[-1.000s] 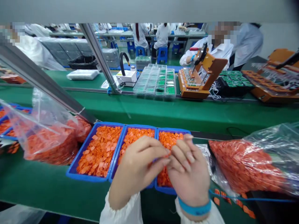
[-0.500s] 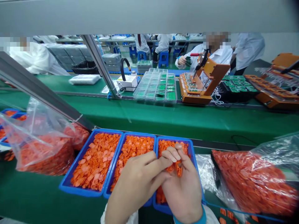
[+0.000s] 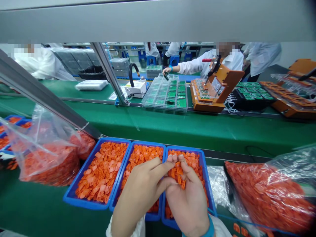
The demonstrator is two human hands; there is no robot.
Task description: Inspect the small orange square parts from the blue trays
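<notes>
My right hand (image 3: 190, 200) is turned palm up, its fingers curled around several small orange plastic pieces (image 3: 179, 172). From the left, my left hand (image 3: 143, 184) reaches across with thumb and index finger closed together at those pieces. Its fingertips are partly hidden, so what it pinches cannot be made out. Both hands are above the right-hand blue tray (image 3: 208, 184), filled with the same orange pieces. Beside it are a middle blue tray (image 3: 113, 200) and a left blue tray (image 3: 74, 192), also full of them.
Clear bags of orange pieces lie at left (image 3: 49, 164) and right (image 3: 269, 194). A slanted metal post (image 3: 61, 105) rises at left. Beyond are a divided clear tray with green circuit boards (image 3: 165, 92), an orange fixture (image 3: 209, 95) and a co-worker's hand (image 3: 168, 70).
My hands have moved slightly left, and my right fingers have opened somewhat, showing more orange pieces. Across the bench, the co-worker's hand has moved left over the divided tray with a dark board.
</notes>
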